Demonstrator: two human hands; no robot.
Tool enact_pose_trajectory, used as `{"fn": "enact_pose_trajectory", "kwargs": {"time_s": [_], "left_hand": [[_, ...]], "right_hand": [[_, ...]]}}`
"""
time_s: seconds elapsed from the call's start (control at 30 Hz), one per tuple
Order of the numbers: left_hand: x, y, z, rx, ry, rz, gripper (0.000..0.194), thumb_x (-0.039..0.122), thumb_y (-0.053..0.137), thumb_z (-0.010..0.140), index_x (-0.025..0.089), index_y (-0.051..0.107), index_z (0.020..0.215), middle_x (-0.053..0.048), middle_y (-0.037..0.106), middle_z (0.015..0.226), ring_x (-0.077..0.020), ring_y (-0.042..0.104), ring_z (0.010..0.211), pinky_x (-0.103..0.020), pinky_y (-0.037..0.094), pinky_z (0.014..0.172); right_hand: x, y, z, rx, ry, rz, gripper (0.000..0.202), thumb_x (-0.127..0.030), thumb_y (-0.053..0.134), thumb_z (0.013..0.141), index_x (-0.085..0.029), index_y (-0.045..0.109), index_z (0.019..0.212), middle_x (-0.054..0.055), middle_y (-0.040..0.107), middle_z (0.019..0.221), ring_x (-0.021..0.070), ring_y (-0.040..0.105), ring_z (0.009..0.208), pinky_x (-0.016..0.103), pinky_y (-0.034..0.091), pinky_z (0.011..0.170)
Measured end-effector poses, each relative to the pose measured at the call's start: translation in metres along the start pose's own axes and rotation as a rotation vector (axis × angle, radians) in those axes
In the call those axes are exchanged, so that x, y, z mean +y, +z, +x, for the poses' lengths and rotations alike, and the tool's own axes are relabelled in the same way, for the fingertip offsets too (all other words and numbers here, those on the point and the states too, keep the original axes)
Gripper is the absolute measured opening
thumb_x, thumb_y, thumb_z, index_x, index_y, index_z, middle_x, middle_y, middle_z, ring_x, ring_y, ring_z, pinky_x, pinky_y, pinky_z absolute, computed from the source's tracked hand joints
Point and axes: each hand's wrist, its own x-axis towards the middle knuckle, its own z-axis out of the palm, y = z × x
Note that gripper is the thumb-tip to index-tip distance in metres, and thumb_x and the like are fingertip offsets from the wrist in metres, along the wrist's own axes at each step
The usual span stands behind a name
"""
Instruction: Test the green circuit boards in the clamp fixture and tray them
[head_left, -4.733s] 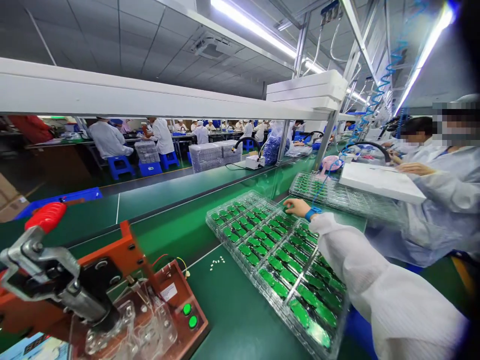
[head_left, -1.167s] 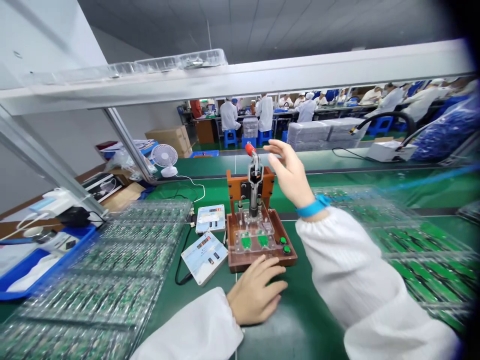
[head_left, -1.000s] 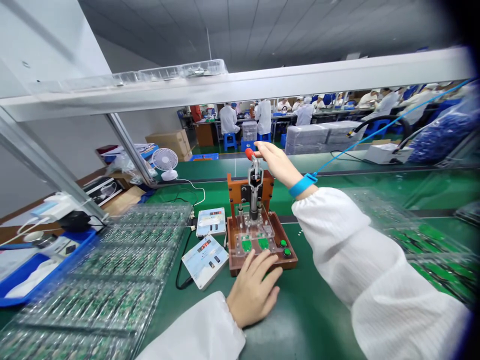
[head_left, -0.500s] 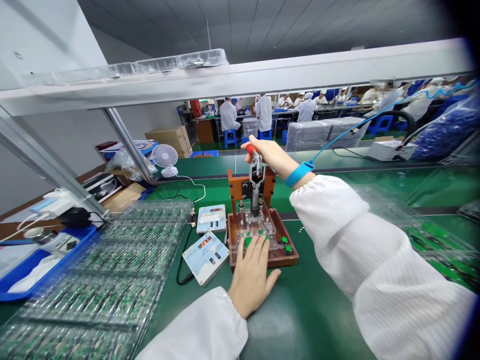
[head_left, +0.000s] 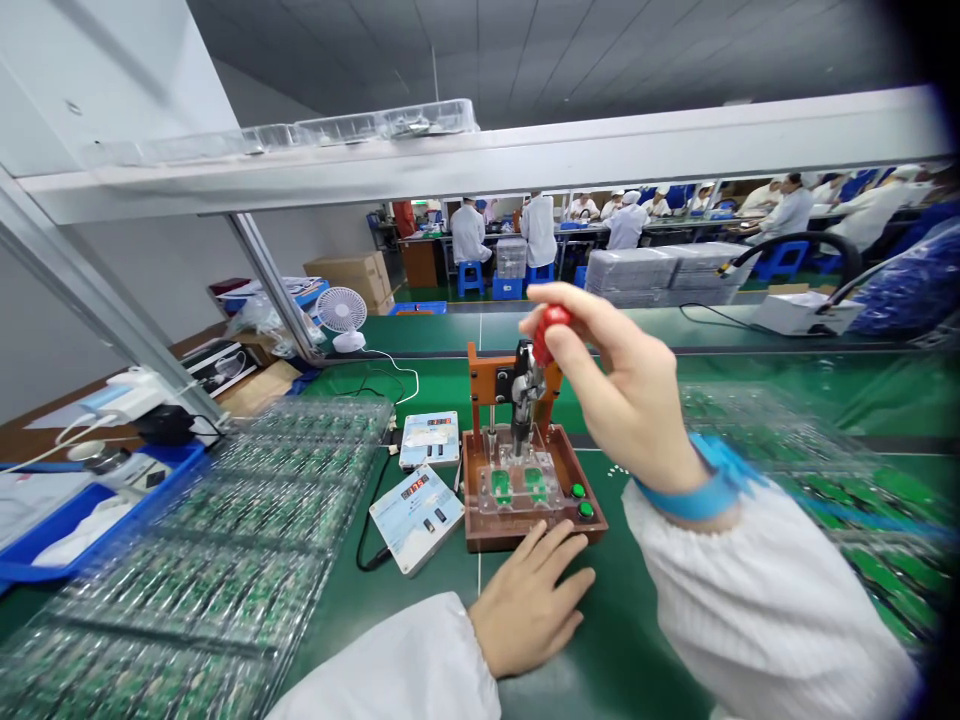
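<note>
A wooden-based test fixture [head_left: 499, 535] stands on the green bench, with an orange frame, a metal toggle clamp [head_left: 523, 400] and two green circuit boards [head_left: 535, 485] under its clear plate. My right hand [head_left: 622, 385], with a blue wrist strap, is closed round the clamp's red handle [head_left: 553, 328]. Fingers spread, my left hand [head_left: 531, 600] rests by the front edge of the base and holds nothing. Two green buttons [head_left: 585, 510] sit at the base's right side. Left of the fixture lie two white meter boxes [head_left: 418, 518] with red digits.
Clear trays of circuit boards [head_left: 225, 530] cover the left; more trays [head_left: 877, 510] lie at the right. A small fan [head_left: 342, 312], a blue bin [head_left: 56, 535] and a white box [head_left: 802, 312] stand around. An overhead shelf [head_left: 525, 150] crosses above; people work beyond.
My right hand has pulled the red handle back toward me and to the right. My left hand has slid off the clear plate to the fixture's front, uncovering the two green boards.
</note>
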Motion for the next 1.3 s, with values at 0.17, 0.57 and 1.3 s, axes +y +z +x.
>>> {"fn": "enact_pose_trajectory", "kwargs": {"time_s": [0.17, 0.57, 1.3], "left_hand": [[-0.002, 0.003, -0.001, -0.03, -0.028, -0.035, 0.037, 0.033, 0.05, 0.104, 0.017, 0.055, 0.137, -0.01, 0.039, 0.16, -0.026, 0.014, 0.158, -0.047, 0.019, 0.13], [-0.001, 0.003, 0.0, -0.032, -0.054, -0.08, 0.033, 0.033, 0.054, 0.102, 0.02, 0.058, 0.132, -0.009, 0.041, 0.158, -0.026, 0.024, 0.155, -0.047, 0.023, 0.129], [-0.009, 0.021, -0.003, 0.0, 0.0, -0.019, 0.027, 0.037, 0.057, 0.1, 0.019, 0.066, 0.118, -0.011, 0.062, 0.137, -0.0271, 0.054, 0.134, -0.044, 0.038, 0.122]], "right_hand": [[-0.005, 0.001, -0.036, 0.01, -0.135, -0.21, 0.031, -0.012, 0.054, 0.104, -0.021, 0.062, 0.132, 0.005, 0.074, 0.119, 0.0166, 0.069, 0.109, 0.029, 0.052, 0.099], [0.02, 0.011, -0.078, 0.025, -0.209, -0.106, 0.038, 0.001, 0.056, 0.097, -0.018, 0.064, 0.129, 0.01, 0.071, 0.127, 0.0252, 0.064, 0.128, 0.041, 0.054, 0.108], [0.04, 0.045, -0.122, 0.069, -0.012, 0.14, 0.06, 0.002, 0.056, 0.092, -0.03, 0.054, 0.142, 0.006, 0.057, 0.147, 0.0314, 0.038, 0.151, 0.06, 0.041, 0.122]]}}
